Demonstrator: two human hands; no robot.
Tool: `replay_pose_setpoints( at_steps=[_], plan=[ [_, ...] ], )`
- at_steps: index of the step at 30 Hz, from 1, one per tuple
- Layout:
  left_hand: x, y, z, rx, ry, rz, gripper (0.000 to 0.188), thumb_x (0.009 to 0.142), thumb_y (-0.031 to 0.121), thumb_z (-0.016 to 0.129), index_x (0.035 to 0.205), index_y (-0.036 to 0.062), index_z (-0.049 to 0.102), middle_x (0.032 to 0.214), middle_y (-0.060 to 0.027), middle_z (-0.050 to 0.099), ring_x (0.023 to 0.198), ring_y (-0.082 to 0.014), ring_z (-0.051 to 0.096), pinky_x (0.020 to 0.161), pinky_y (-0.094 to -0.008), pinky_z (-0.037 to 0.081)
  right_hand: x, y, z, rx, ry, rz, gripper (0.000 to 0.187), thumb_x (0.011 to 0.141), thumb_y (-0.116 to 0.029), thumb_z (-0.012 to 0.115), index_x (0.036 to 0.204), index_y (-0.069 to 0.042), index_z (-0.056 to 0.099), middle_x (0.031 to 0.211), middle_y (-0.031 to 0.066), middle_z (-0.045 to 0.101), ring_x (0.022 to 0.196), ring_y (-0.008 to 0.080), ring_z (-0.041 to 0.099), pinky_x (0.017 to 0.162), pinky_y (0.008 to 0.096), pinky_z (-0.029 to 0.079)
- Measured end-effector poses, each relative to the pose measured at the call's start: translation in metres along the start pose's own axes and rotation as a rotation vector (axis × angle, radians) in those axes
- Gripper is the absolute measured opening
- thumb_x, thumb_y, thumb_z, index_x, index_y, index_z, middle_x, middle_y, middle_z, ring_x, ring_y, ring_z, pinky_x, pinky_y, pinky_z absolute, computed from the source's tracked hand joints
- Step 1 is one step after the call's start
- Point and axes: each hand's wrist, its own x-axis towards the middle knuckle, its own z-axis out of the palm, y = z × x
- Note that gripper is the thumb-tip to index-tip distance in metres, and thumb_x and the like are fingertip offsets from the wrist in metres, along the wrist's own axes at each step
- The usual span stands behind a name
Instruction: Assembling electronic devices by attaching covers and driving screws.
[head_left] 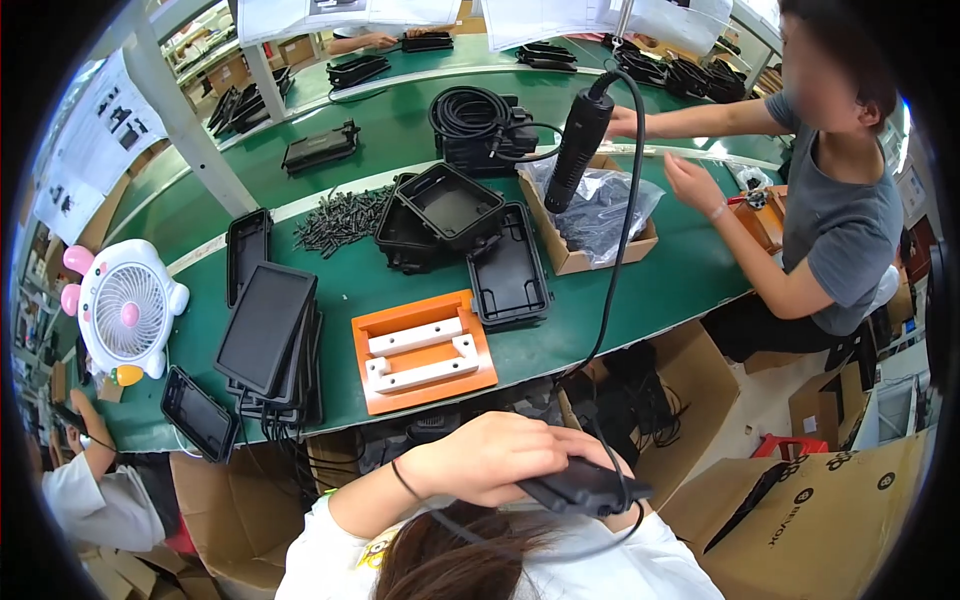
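Close to my body, below the bench edge, I hold a black plastic device (585,487) with a black cable running from it. My left hand (490,455), a dark band at its wrist, is closed over the device's left end. My right hand (598,450) is mostly hidden behind the device and the left hand; its visible fingers lie along the device's upper side. In front of my hands on the bench is an orange fixture (425,352) with white slotted blocks. A black electric screwdriver (585,135) hangs above the bench from a cord.
Stacked black panels (265,330), black housings (440,215), a pile of small black parts (342,220) and a white fan (128,310) stand on the green bench. A cardboard box (590,225) holds bagged parts. A co-worker (840,220) reaches in at right. Open cartons (690,400) stand below.
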Motion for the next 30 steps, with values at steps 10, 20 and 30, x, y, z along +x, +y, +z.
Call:
replay_pose_setpoints(
  at_steps=[10,20,30],
  plan=[
    [-0.051,0.044,-0.046,0.437,0.571,-0.414,0.046,0.065,0.003,0.067,0.109,0.0048,0.053,0.110,-0.0157,0.052,0.106,-0.0349,0.050,0.090,-0.0402,0.040,0.085,-0.014,0.031,0.123,-0.059,-0.268,0.052,0.080,-0.002,0.056,0.128,0.002,0.039,0.115,0.0113,0.053,0.104,0.0166,0.053,0.091,0.0303,0.043],
    [-0.157,0.095,-0.079,-0.524,1.096,-0.642,0.070,0.085,0.047,0.052,0.128,-0.0034,0.027,0.109,-0.0240,0.054,0.072,-0.0325,0.064,0.051,-0.0303,0.053,0.194,-0.047,0.167,-0.649,-0.108,-1.000,0.054,0.074,-0.007,0.063,0.122,0.003,0.040,0.104,0.0178,0.046,0.099,0.0300,0.049,0.089,0.0366,0.039],
    [-0.200,0.108,-0.112,0.020,1.357,-1.028,0.051,0.083,0.002,0.052,0.128,0.0003,0.030,0.074,-0.0065,0.049,0.048,-0.0079,0.047,0.040,-0.0195,0.041,0.258,-0.028,0.228,-0.834,-0.117,-0.767,0.049,0.077,-0.017,0.062,0.116,0.008,0.045,0.105,0.0209,0.049,0.097,0.0337,0.049,0.087,0.0380,0.041]
  ],
)
